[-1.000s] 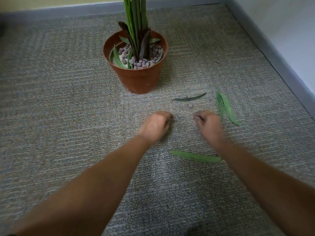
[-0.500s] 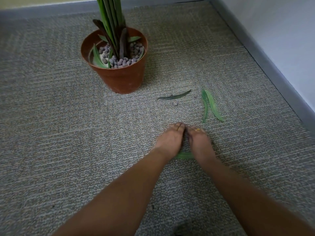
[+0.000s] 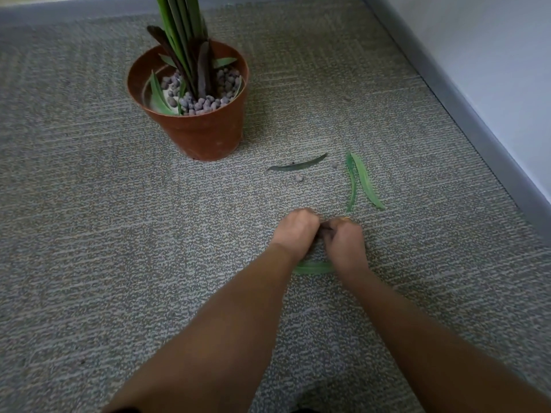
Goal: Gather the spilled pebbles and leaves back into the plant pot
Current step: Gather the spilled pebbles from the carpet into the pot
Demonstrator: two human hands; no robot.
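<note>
Both hands were down on the carpet [image 3: 89,234], knuckles up, pressed together side by side. Left hand [image 3: 296,232] was curled into a loose fist, fingers tucked under; couldn't tell whether it had anything in it. Right hand [image 3: 346,244] was curled the same way, touching the left at the fingertips, with a ring [image 3: 347,218] showing on one finger. Contents hidden too, so no call on grip for either.

One green leaf [image 3: 313,267] lay flat on the carpet under the wrists, only its middle stretch visible between them.

Just beyond the right hand, two more green leaves sat in a narrow V, tips meeting at the far end: a thin one [image 3: 352,181] and a broader one [image 3: 366,181]. The thin one's near end came close to the right knuckles.

Further out, left of that pair, a darker leaf [image 3: 298,166] lay crosswise. Two loose pebbles were near it: one [image 3: 299,177] just beside it on the near side, one [image 3: 334,164] off its right tip.

Plant pot [image 3: 205,129], terracotta, stood upright well apart from the hands, far left. It held green stalks [image 3: 179,19], a bed of grey pebbles [image 3: 205,102] and a few leaves [image 3: 158,96] lying on them.

Wall with grey skirting [image 3: 465,114] ran along the right side.
</note>
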